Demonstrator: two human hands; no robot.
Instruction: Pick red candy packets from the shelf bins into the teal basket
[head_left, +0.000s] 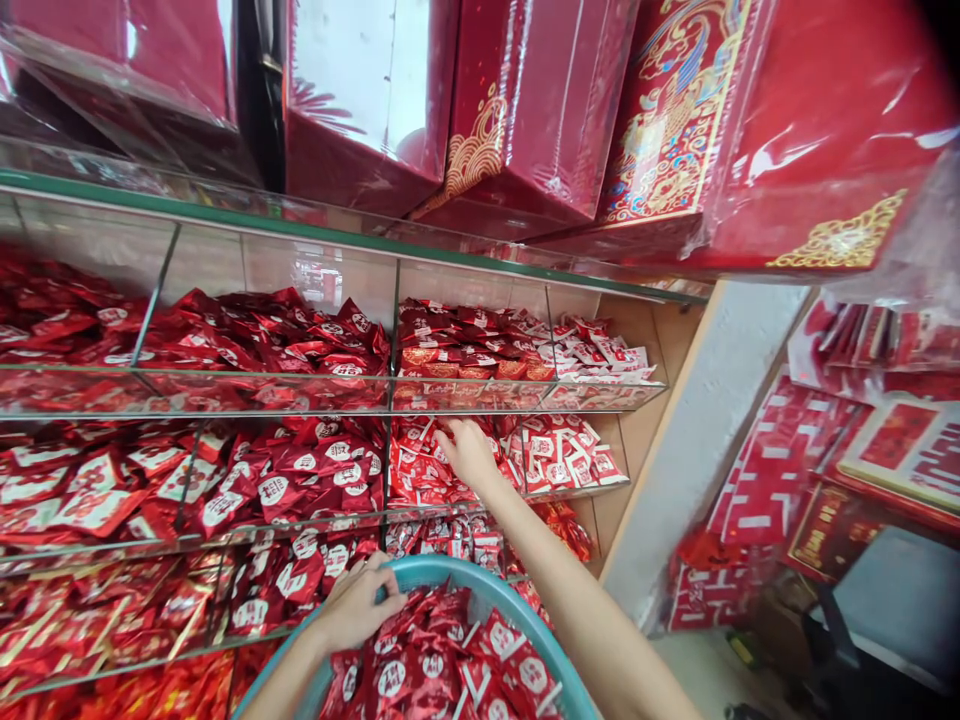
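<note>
Right hand [466, 452] among red-and-white packets [416, 468] on the shelf [577, 490]; grip unclear. Left hand [361, 605] curled at basin [491, 588] rim, hold unconfirmed. Packets: probably light, slick; pinch sealed edges.

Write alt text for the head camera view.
A person's right hand reaches to small red packets on a shelf, while the left hand is at the rim of a teal basin of more red packets. Large red boxes stand above.
</note>
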